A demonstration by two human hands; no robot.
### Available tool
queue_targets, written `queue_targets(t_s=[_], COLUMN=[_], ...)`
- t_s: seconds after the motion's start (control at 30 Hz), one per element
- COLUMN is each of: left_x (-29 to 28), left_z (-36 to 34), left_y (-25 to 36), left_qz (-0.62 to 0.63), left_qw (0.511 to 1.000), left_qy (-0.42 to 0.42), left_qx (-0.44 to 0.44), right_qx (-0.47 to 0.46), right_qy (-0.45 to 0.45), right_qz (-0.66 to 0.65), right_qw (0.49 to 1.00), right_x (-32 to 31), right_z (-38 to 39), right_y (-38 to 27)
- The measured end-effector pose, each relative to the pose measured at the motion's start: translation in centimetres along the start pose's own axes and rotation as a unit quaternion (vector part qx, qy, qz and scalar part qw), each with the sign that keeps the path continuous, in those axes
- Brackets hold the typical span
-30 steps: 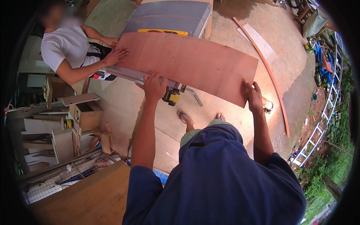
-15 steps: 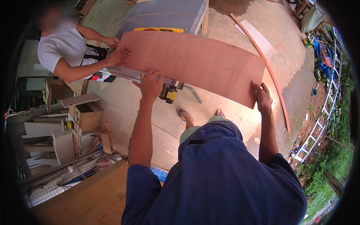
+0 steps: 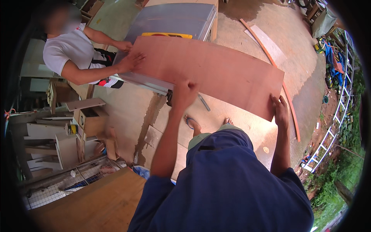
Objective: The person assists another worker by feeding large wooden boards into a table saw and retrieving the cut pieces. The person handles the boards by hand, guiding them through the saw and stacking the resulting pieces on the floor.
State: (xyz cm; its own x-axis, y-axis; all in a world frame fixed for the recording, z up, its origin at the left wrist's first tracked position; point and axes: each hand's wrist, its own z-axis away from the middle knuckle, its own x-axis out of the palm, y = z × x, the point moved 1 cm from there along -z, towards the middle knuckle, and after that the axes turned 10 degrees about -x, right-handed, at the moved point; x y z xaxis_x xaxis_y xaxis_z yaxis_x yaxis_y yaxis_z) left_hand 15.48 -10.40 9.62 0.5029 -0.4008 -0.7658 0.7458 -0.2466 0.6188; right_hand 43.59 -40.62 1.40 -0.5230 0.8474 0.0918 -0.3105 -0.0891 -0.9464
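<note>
A long reddish-brown plywood panel (image 3: 216,67) lies partly on a grey saw table (image 3: 170,19), its right part sticking out past the table. My left hand (image 3: 185,94) is closed on the panel's near edge around its middle, slightly blurred. At the right end, my right hand (image 3: 281,110) grips the near corner, with fingertips on top. Across on the left, a person in a white T-shirt (image 3: 69,50) has one hand (image 3: 132,62) flat on the panel's left end and the other hand (image 3: 124,46) at its far left edge. A yellow part (image 3: 167,35) shows just behind the panel.
A long thin wood strip (image 3: 288,96) and a pale board (image 3: 268,40) lie on the floor to the right. A ladder (image 3: 330,133) rests at the far right by grass. Offcuts and a wooden box (image 3: 92,123) are piled left. A brown board (image 3: 92,205) is at the lower left.
The panel has shifted to the right and slightly toward me. My left hand has moved right along its near edge; my right hand moved with the corner. The other person's hands followed rightward.
</note>
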Motion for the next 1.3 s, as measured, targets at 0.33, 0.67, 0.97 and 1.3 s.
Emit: queue_targets(t_s=[0.33,0.67,0.97,1.3], left_x=[8.4,8.6,9.1,9.8], left_z=[4.1,0.1,0.0,1.3], left_y=[-6.8,-6.7,-6.2,-4.6], left_qz=[0.551,0.727,0.71,0.689], left_qw=[0.725,0.603,0.639,0.661], left_qy=[-0.091,-0.097,-0.097,-0.129], left_qx=[-0.405,-0.313,-0.279,-0.267], right_qx=[0.0,0.026,0.003,-0.005], right_qy=[0.0,-0.001,0.021,0.04], right_qz=[0.037,0.057,0.087,0.111], right_qw=[0.999,0.998,0.996,0.993], right_x=[-2.7,-6.2,-7.5,-9.0], right_z=[0.3,-0.6,-0.4,0.1], right_y=[-1.2,-0.2,-0.3,-1.5])
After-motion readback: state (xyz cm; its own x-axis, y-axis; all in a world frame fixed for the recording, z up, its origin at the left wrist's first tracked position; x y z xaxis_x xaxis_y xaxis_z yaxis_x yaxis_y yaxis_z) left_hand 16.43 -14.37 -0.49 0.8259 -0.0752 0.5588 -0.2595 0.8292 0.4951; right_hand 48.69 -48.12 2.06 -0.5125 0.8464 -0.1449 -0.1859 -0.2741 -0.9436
